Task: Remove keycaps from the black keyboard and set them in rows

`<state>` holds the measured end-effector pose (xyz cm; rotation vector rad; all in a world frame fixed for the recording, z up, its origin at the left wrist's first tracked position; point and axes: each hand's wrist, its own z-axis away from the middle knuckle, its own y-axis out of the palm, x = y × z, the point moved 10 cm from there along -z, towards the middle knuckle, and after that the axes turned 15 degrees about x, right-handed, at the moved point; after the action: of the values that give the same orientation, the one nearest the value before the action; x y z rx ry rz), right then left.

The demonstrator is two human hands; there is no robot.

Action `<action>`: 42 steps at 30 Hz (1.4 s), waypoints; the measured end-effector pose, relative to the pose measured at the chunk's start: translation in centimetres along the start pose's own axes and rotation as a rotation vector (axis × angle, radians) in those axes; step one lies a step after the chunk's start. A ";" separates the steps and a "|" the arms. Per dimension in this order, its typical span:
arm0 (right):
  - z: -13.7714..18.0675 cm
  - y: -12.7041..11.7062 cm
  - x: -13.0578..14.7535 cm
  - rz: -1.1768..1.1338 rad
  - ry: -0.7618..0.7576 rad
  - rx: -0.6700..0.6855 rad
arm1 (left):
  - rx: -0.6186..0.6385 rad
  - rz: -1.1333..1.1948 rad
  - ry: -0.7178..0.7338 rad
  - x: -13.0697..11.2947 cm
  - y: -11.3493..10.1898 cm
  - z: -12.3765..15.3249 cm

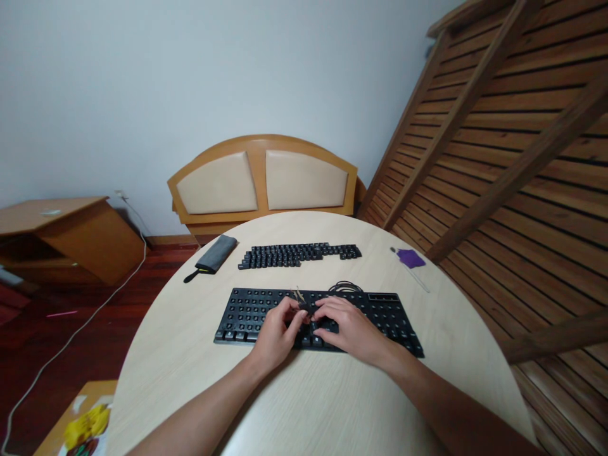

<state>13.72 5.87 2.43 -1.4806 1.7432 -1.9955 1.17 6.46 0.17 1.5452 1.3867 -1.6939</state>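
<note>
A black keyboard (285, 339) lies across the table in front of me, with most of its keycaps off and the bare key sockets showing. Larger keys remain along its near edge. Over its middle, my left hand (279, 324) pinches a small dark piece (303, 306), from which thin tan prongs (297, 294) stick up; it may be a keycap puller with a keycap. My right hand (346, 326) meets it from the right, fingers curled close to the same piece. What its fingertips grip is hidden. Beyond the keyboard, removed keycaps (278, 256) lie in rows.
A grey pouch (217, 254) lies on the round table (294, 405) at back left. At the right is a purple cloth item (411, 258) with a thin pale stick or cord. The keyboard's coiled cable (346, 287) sits behind it. A slatted wooden frame (513, 164) leans close on the right.
</note>
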 end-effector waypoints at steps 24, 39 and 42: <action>-0.2 0.3 2.3 0.141 -0.110 0.065 | -0.013 -0.116 0.031 -0.2 -0.1 0.2; -0.3 0.8 3.0 0.315 -0.178 -0.054 | -0.026 0.030 0.019 0.7 0.0 0.1; -0.3 0.3 2.6 0.219 -0.150 -0.078 | -0.066 0.082 0.017 0.9 -0.4 0.1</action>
<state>12.01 4.36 3.70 -1.3542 1.8483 -1.6842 0.59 6.77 -0.51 1.5619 1.3548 -1.5747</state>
